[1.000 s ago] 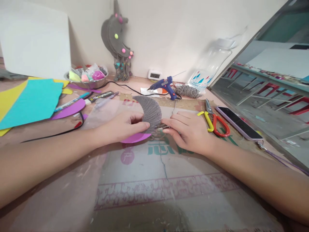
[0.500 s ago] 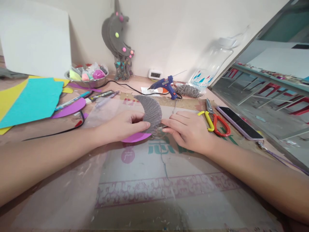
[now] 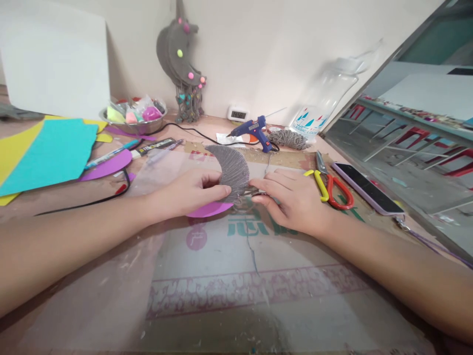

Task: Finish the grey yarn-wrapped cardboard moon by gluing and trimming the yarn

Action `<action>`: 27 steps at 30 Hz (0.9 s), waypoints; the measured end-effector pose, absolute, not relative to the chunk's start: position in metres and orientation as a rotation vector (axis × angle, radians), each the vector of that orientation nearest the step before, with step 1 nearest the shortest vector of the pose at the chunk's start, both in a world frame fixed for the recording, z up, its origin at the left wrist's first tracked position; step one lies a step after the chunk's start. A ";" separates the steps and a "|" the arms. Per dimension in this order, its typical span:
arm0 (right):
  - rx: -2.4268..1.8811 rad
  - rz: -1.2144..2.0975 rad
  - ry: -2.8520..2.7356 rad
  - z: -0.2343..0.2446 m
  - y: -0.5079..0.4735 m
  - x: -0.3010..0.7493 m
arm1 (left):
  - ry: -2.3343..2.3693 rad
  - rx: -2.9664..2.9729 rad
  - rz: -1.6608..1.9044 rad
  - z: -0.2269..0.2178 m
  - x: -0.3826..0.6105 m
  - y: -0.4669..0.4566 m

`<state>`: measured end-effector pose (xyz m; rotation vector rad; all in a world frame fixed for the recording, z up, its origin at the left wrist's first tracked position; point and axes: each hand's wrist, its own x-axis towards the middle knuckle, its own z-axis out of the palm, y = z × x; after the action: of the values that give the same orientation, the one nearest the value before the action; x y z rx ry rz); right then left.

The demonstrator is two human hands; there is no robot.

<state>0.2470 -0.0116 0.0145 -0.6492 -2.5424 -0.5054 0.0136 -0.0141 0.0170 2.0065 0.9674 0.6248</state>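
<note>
A purple foam crescent, mostly wrapped in grey yarn (image 3: 232, 168), stands tilted on the cardboard mat (image 3: 244, 276) at mid-table. My left hand (image 3: 186, 192) grips its lower edge, thumb on the wrapped part and fingers on the bare purple tip (image 3: 207, 209). My right hand (image 3: 291, 197) rests just to the right, its fingertips pinching the grey yarn strand (image 3: 252, 192) where it leaves the crescent. The strand runs back toward a loose grey yarn bundle (image 3: 290, 139).
A blue glue gun (image 3: 253, 130) lies behind the crescent. Scissors with yellow and red handles (image 3: 328, 185) and a phone (image 3: 365, 186) lie right. Coloured foam sheets (image 3: 48, 153), pens (image 3: 111, 155), a bowl of pompoms (image 3: 133, 117), a finished grey moon decoration (image 3: 181, 64) and a plastic jar (image 3: 321, 106) stand behind.
Almost nothing has shifted. My right fingertips have edged slightly along the yarn at the crescent's lower right; the crescent stays in my left hand.
</note>
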 end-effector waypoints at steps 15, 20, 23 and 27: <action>-0.650 -0.552 -2.577 0.014 -0.014 0.243 | 0.945 2.016 0.658 0.016 0.014 -0.014; -0.682 -0.589 -2.594 0.013 -0.013 0.243 | 0.924 1.997 0.654 0.016 0.015 -0.013; -0.699 -0.577 -2.609 0.014 -0.012 0.243 | 0.923 1.998 0.655 0.015 0.014 -0.012; -0.674 -0.531 -2.623 0.014 -0.012 0.243 | 0.927 2.014 0.662 0.015 0.014 -0.012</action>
<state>0.2428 -0.0120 0.0141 -0.6745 -2.6232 -0.5310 0.0144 -0.0122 0.0145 2.0144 0.9265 0.6620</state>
